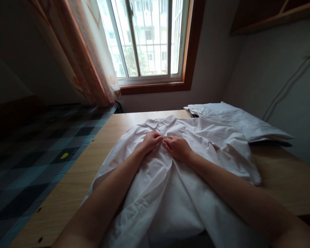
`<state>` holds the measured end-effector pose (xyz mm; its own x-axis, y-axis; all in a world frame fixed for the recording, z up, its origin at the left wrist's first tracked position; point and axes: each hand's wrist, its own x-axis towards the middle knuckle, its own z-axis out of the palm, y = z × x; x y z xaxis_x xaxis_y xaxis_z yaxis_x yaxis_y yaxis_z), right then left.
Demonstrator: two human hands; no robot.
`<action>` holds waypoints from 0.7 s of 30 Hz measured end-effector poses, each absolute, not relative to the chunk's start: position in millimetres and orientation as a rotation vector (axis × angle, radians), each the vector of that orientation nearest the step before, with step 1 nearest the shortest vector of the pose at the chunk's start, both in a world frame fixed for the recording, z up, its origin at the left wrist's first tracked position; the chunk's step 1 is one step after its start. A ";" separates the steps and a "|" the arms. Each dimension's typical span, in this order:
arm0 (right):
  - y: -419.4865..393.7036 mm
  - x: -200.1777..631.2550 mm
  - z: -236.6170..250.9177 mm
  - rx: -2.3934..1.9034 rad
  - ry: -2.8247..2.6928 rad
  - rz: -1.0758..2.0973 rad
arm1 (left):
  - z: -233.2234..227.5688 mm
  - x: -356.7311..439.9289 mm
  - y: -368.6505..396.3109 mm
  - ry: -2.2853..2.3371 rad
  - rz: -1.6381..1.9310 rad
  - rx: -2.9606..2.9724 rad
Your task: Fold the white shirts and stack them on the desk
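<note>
A white short-sleeved shirt (196,137) lies front up on a wooden table (74,179), collar toward the window. Its front hangs apart below my hands. My left hand (151,140) and my right hand (177,146) meet at the placket just under the collar, fingers pinching the two front edges together. Both forearms rest across the shirt's lower part.
A second folded white garment (237,120) lies at the table's far right on something dark. A bed with a blue checked cover (36,155) runs along the left. A window (147,38) with a curtain (90,58) is ahead, a wall with a cable (286,86) to the right.
</note>
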<state>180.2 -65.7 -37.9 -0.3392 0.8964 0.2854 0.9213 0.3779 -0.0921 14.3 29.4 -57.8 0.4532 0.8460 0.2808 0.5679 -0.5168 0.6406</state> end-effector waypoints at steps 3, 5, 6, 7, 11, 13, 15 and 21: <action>-65.7 180.1 -39.1 -1.594 -2.336 -0.127 | -58.9 14.9 31.6 1.209 0.799 2.281; -65.5 180.0 -40.2 -1.586 -2.313 -0.123 | -59.2 15.0 32.8 1.232 0.794 2.295; -65.3 180.1 -41.0 -1.584 -2.298 -0.114 | -59.1 15.0 33.1 1.240 0.794 2.298; -64.8 180.4 -41.8 -1.583 -2.280 -0.096 | -59.0 14.9 33.3 1.245 0.796 2.297; -60.5 183.2 -46.0 -1.576 -2.189 0.037 | -57.7 14.5 32.5 1.236 0.794 2.297; -57.7 185.4 -48.4 -1.551 -2.146 0.101 | -57.2 14.6 32.1 1.235 0.795 2.293; -55.5 187.2 -50.3 -1.524 -2.104 0.130 | -57.1 15.1 32.1 1.238 0.799 2.285; -57.4 187.9 -49.7 -1.520 -2.069 0.075 | -58.7 15.6 33.1 1.237 0.818 2.278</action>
